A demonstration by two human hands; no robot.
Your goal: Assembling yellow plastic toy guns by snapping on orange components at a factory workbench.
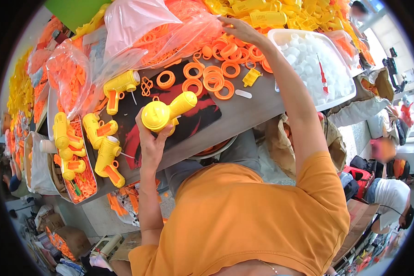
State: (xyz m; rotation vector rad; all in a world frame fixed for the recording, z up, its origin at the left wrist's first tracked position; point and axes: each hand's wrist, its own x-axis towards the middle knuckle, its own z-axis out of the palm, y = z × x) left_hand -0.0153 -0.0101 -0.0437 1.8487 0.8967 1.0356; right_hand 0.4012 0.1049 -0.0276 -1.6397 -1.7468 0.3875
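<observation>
My left hand (152, 146) is closed around a yellow plastic toy gun (155, 115), its round end turned up and its barrel pointing to the far right. It is held over a dark red and black mat (200, 117). At the far side of the table, my right hand (240, 30) reaches out with fingers stretched, beside a pink clear plastic bag (188, 32) and just above a pile of orange rings (232, 51). Nothing shows in its fingers. Several loose orange rings (214, 80) lie on the table between the hands.
More yellow toy guns (108, 154) lie at the left, some on a tray of small orange parts (85, 184). A white tub (347, 89) of translucent caps, with a red screwdriver (322, 78) on top, stands at the right. Yellow parts (303, 18) are heaped at the back.
</observation>
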